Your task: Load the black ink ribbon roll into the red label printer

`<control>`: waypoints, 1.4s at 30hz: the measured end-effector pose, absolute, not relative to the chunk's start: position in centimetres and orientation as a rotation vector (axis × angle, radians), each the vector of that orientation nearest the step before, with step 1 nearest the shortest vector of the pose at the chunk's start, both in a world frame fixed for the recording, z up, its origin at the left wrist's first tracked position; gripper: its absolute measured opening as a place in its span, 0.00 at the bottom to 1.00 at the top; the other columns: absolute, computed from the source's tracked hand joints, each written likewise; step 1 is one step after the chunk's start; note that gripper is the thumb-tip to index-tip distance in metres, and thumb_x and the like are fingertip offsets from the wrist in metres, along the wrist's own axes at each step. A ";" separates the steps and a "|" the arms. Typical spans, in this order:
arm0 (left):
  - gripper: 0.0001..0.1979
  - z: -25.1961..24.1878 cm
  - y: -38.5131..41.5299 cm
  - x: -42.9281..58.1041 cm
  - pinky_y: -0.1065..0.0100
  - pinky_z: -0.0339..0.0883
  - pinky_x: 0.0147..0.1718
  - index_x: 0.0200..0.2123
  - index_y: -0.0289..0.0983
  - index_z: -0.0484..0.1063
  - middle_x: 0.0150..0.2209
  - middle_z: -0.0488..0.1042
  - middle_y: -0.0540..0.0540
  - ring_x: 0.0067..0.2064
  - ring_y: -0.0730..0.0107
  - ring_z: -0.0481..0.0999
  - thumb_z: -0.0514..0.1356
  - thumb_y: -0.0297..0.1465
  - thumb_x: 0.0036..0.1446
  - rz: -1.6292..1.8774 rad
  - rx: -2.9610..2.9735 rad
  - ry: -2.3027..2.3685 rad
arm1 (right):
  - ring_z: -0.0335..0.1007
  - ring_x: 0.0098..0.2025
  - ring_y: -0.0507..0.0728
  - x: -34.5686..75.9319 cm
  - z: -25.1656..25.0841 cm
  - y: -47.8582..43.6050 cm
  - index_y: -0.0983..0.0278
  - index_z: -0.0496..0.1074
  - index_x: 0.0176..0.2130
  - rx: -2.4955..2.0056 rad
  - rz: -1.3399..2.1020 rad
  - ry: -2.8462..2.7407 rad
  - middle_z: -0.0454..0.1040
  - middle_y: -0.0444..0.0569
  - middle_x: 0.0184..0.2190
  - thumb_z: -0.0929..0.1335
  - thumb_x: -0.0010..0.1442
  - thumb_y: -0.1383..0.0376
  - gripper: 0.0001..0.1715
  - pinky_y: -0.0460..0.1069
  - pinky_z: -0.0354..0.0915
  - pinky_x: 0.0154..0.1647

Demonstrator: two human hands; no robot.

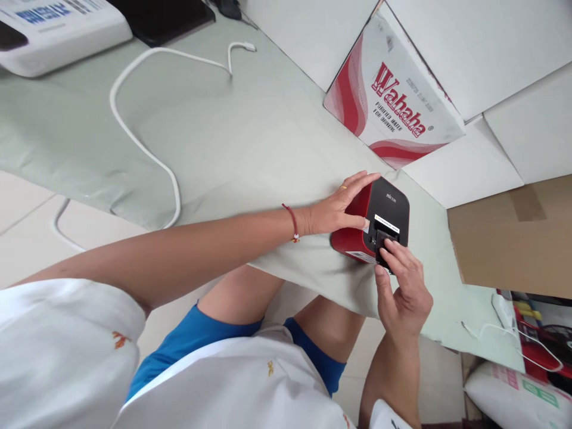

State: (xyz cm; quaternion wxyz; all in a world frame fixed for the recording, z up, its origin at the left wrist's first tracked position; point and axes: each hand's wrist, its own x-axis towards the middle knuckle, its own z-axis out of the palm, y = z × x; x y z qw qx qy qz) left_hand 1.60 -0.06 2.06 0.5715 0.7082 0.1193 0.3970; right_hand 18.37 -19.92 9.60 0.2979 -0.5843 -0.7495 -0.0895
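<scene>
A boxy device (388, 202) with a black top face and red sides sits near the edge of the cloth-covered table. My left hand (337, 208) braces it from the left, with the fingers over its far corner and the thumb on the face near a small white label. At its near end, my right hand (404, 283) pinches a small black square piece (382, 245) between thumb and fingers. That piece touches the device; whether it is a hinged flap or a loose part, I cannot tell.
A Wahaha water carton (393, 95) stands behind the device, and a brown cardboard box (509, 238) is at the right. A white cable (134, 134) curls across the cloth (250, 143). At upper left lie a white box (67, 36) and a dark flat tablet-like object (161, 21).
</scene>
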 end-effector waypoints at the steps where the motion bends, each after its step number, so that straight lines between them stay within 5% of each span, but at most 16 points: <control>1: 0.53 2.2 -0.1 1.5 0.43 0.29 0.85 0.81 0.50 0.47 0.86 0.41 0.43 0.88 0.50 0.31 0.68 0.45 0.59 0.924 1.655 0.276 | 0.81 0.65 0.67 18.4 9.6 -20.0 0.52 0.78 0.64 -1.554 -0.237 -1.990 0.84 0.53 0.61 0.73 0.70 0.70 0.27 0.72 0.73 0.69; 9: 0.55 2.7 -0.3 1.3 0.37 0.26 0.84 0.82 0.49 0.43 0.87 0.34 0.45 0.87 0.47 0.23 0.68 0.41 0.58 0.839 1.660 0.359 | 0.84 0.61 0.65 18.9 9.7 -20.0 0.54 0.81 0.58 -1.508 -0.189 -1.967 0.86 0.50 0.56 0.72 0.70 0.71 0.20 0.71 0.74 0.70; 15: 0.53 1.9 -0.1 1.6 0.38 0.31 0.84 0.81 0.52 0.46 0.86 0.39 0.48 0.87 0.46 0.27 0.68 0.43 0.59 0.863 1.679 0.329 | 0.87 0.52 0.64 19.2 11.0 -18.4 0.55 0.84 0.48 -1.580 -0.127 -1.867 0.88 0.49 0.49 0.71 0.73 0.63 0.09 0.65 0.81 0.57; 22: 0.50 1.5 0.0 2.1 0.42 0.33 0.85 0.79 0.43 0.52 0.84 0.45 0.37 0.87 0.45 0.40 0.67 0.48 0.59 0.879 1.666 0.352 | 0.86 0.45 0.61 21.4 14.2 -12.0 0.59 0.86 0.51 -2.024 0.168 -1.743 0.89 0.52 0.46 0.72 0.69 0.52 0.19 0.58 0.80 0.54; 27: 0.52 1.8 0.0 2.2 0.45 0.37 0.85 0.79 0.37 0.53 0.83 0.46 0.31 0.86 0.45 0.42 0.66 0.49 0.58 0.870 1.640 0.361 | 0.83 0.44 0.62 21.3 15.9 -7.0 0.58 0.81 0.63 -2.259 0.450 -2.047 0.88 0.51 0.47 0.73 0.63 0.59 0.30 0.56 0.76 0.50; 31: 0.48 2.0 0.0 2.1 0.42 0.37 0.85 0.77 0.42 0.58 0.82 0.50 0.35 0.86 0.44 0.44 0.68 0.49 0.57 0.872 1.632 0.359 | 0.81 0.43 0.63 19.9 15.8 -4.3 0.58 0.83 0.59 -2.426 0.453 -2.323 0.87 0.52 0.47 0.72 0.63 0.64 0.26 0.54 0.71 0.44; 38: 0.44 2.6 -0.2 2.0 0.42 0.40 0.84 0.74 0.42 0.61 0.82 0.52 0.35 0.86 0.44 0.45 0.69 0.44 0.57 0.851 1.629 0.379 | 0.81 0.45 0.64 19.4 15.2 -4.4 0.60 0.84 0.56 -2.388 0.417 -2.233 0.87 0.54 0.48 0.72 0.62 0.64 0.23 0.55 0.69 0.48; 42: 0.43 2.5 -0.1 2.1 0.44 0.40 0.85 0.74 0.44 0.62 0.81 0.53 0.37 0.85 0.46 0.46 0.68 0.45 0.58 0.856 1.642 0.370 | 0.75 0.34 0.58 19.8 16.9 -7.1 0.61 0.84 0.53 -2.305 0.255 -2.053 0.82 0.49 0.36 0.74 0.60 0.58 0.23 0.54 0.69 0.41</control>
